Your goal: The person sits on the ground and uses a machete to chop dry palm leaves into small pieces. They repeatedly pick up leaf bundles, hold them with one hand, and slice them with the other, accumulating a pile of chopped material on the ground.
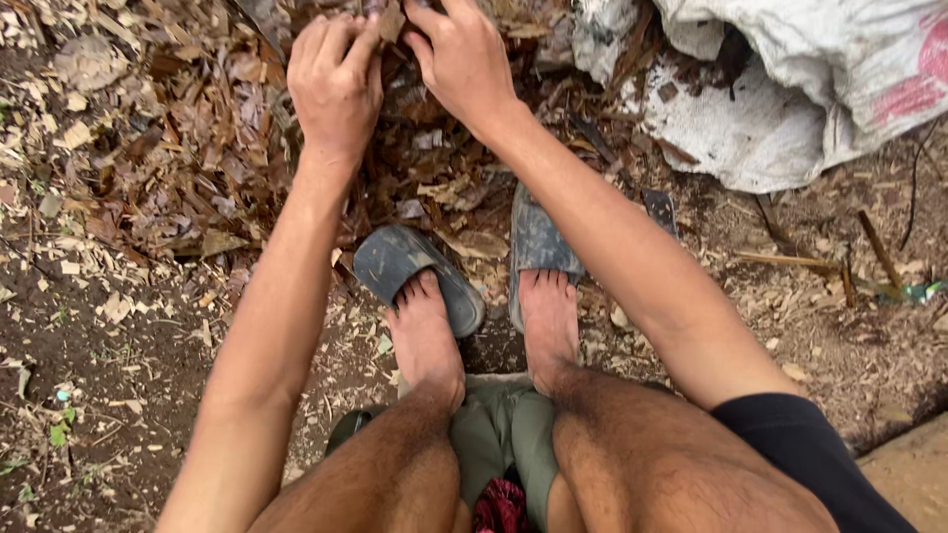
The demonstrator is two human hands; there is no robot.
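Note:
I squat on bare earth and reach forward with both arms. My left hand [336, 79] and my right hand [462, 57] meet at the top of the view, fingers pinched together on a small brown piece of bark or dry leaf [391, 22]. Under them lies a heap of dry leaves and wood chips [178, 138]. My bare feet rest half out of two dark grey slippers, the left slipper [395, 259] turned outward, the right slipper [535, 237] pointing ahead.
A dirty white woven sack [790, 89] with a red patch lies crumpled at the upper right. Thin sticks [874, 247] lie on the soil beside it. Wood shavings cover the ground at left. A tan slab [913, 474] shows at the bottom right corner.

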